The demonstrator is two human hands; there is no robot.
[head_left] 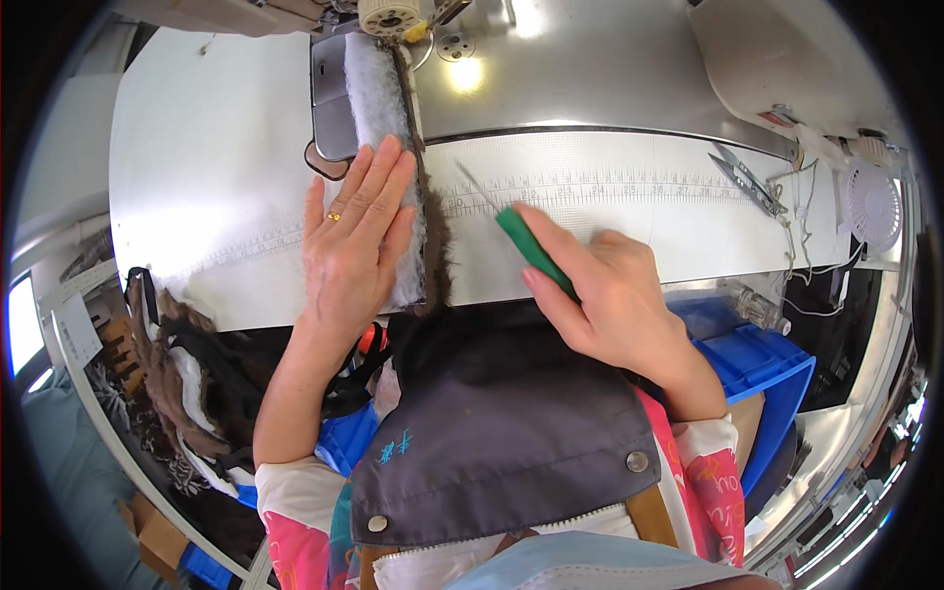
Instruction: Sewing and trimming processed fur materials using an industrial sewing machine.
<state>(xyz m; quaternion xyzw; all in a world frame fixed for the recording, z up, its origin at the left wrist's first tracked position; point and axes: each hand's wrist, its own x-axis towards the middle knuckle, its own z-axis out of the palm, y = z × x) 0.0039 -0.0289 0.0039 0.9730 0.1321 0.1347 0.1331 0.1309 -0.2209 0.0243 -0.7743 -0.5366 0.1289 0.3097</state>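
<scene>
Two bare hands work on a smooth white sewing table [226,177], landmark: the fluffy white fur strip [379,98] running from the table's near edge up to the sewing machine. Left hand [356,241] lies flat on the strip's near part, palm down, fingers straight and slightly spread, a gold ring on one finger; fingertips reach about halfway up the strip. Strip is soft, long-piled, narrow and rectangular, with a dark brown fur edge [435,246] along its right side. Right hand [610,295] sits right of the strip, on the table, fingers curled and pinching a green-handled tool [526,244] with a thin metal point [472,184] angled toward the strip; point tip is just beside the brown edge, not clearly touching. Printed ruler scale [610,185] on the table runs right of the strip, under the tool. Shiny grey metal machine bed [551,88] lies beyond the strip's far end, glare spots on it. Small metal snips [744,179] well right of the strip. Blue plastic bin [762,369] lower right of the strip, below the table edge. Dark grey fabric with snap buttons [501,433] hangs near the strip's near end, over the person's lap.
</scene>
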